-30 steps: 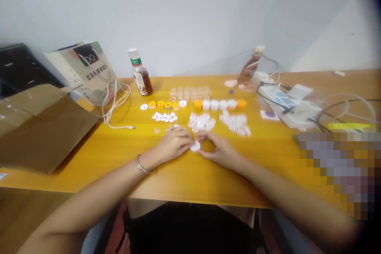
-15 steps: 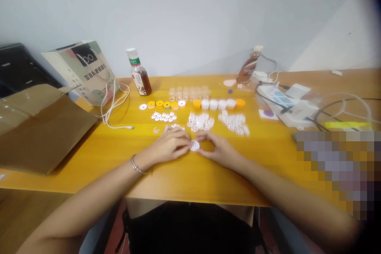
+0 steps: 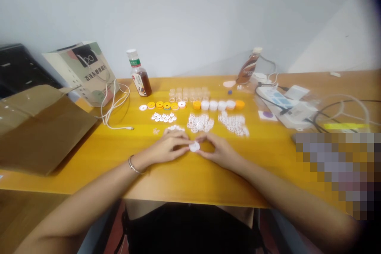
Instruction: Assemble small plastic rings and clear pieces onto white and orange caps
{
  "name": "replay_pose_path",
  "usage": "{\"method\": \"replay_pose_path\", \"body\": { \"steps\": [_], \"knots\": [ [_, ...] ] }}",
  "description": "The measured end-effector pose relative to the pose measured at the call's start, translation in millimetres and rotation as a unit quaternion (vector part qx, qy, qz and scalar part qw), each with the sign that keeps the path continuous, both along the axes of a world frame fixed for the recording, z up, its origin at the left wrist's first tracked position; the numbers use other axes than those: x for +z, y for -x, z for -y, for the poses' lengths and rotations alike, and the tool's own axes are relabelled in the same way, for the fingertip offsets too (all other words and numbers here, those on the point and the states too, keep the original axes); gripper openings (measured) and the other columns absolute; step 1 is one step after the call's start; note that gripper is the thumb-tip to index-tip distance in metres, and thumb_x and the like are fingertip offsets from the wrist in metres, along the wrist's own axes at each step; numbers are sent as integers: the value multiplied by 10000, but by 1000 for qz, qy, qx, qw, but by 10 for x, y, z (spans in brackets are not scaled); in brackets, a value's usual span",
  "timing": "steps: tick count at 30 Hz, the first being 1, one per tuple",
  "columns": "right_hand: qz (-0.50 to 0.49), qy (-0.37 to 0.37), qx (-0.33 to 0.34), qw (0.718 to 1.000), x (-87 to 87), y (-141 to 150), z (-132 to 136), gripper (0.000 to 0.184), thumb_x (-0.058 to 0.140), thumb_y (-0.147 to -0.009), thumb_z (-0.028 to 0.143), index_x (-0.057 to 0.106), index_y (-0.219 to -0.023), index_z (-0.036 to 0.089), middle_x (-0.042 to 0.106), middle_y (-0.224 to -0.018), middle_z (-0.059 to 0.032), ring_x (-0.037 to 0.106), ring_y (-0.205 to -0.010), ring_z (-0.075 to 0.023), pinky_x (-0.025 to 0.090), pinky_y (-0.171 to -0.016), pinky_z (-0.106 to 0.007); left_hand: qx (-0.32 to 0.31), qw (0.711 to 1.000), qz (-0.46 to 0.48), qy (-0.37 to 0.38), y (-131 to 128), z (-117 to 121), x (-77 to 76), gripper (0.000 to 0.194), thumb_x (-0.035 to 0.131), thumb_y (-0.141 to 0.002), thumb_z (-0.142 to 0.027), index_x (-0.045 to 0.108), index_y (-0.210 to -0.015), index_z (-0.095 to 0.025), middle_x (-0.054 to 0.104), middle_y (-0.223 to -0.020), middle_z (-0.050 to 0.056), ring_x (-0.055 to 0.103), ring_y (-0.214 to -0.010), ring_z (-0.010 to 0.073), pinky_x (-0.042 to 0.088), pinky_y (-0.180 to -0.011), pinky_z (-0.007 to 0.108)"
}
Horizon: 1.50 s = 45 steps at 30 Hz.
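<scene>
A small white round plastic piece (image 3: 194, 147) is pinched between my two hands, low over the middle of the table. My left hand (image 3: 170, 146) grips its left side with thumb and fingers closed. On its right side, the thumb and fingertips of my right hand (image 3: 218, 149) curve round it. Just beyond the hands lie a heap of flat white openwork discs (image 3: 201, 123) and a second white heap (image 3: 235, 123) to the right. Small white knobbed pieces (image 3: 163, 117) sit in rows at the left. White pieces (image 3: 175, 128) behind my left hand are partly hidden.
Yellow and white ring caps (image 3: 160, 105), white and orange caps (image 3: 213, 105) and clear cups (image 3: 185, 94) stand in rows farther back. Bottles (image 3: 143, 81) (image 3: 249, 67) flank them. A cardboard box (image 3: 44, 135) and cable (image 3: 110, 107) lie left, a power strip (image 3: 282, 105) right.
Both hands stay around the small white piece, which has shifted very slightly and shows a little more of its face. Nothing else on the table has visibly moved.
</scene>
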State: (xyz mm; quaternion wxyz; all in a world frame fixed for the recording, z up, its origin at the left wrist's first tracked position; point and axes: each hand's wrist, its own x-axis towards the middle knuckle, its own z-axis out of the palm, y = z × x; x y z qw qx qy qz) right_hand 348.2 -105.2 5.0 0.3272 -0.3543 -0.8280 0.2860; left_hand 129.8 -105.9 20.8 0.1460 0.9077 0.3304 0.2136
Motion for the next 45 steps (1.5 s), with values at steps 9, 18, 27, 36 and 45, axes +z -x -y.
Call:
{"method": "replay_pose_path", "body": {
  "steps": [9, 18, 27, 36, 45],
  "knots": [
    [10, -9, -11, 1000, -14, -12, -6, 236, 634, -717, 232, 526, -926, 207, 637, -900, -37, 619, -831, -171, 509, -772, -336, 73, 997, -30, -23, 437, -191, 181, 184, 493, -856, -305, 624, -940, -208, 612, -921, 40, 541, -885, 165, 375, -836, 336],
    [9, 5, -15, 1000, -9, -8, -6, 319, 653, -699, 235, 508, -982, 209, 628, -940, -46, 616, -864, -178, 507, -789, -354, 57, 993, -98, 22, 473, -223, 125, 148, 559, -809, -325, 618, -839, -193, 626, -836, 21, 558, -815, 158, 389, -790, 309],
    [14, 3, -12, 1000, -9, -16, -3, 337, 649, -702, 246, 506, -1005, 205, 625, -930, -47, 617, -862, -179, 507, -793, -349, 41, 997, -49, 35, 399, -159, 163, 187, 496, -855, -298, 651, -892, -199, 654, -861, 37, 587, -802, 140, 431, -769, 290],
    [28, -21, 27, 999, 3, -20, 9, 339, 588, -728, 178, 512, -1057, 221, 600, -1075, -69, 565, -1032, -205, 436, -924, -403, 20, 987, 71, 142, 145, -2, 71, 185, 517, -837, -286, 657, -915, -194, 679, -887, 40, 616, -793, 138, 479, -746, 284],
    [25, -15, 22, 999, -35, -21, -12, 359, 628, -722, 228, 499, -1056, 202, 593, -1080, -87, 562, -1030, -211, 443, -914, -408, 55, 978, 116, 164, 7, 28, -43, 178, 527, -832, -293, 654, -883, -180, 680, -829, 26, 610, -726, 118, 473, -661, 244]
  ]
}}
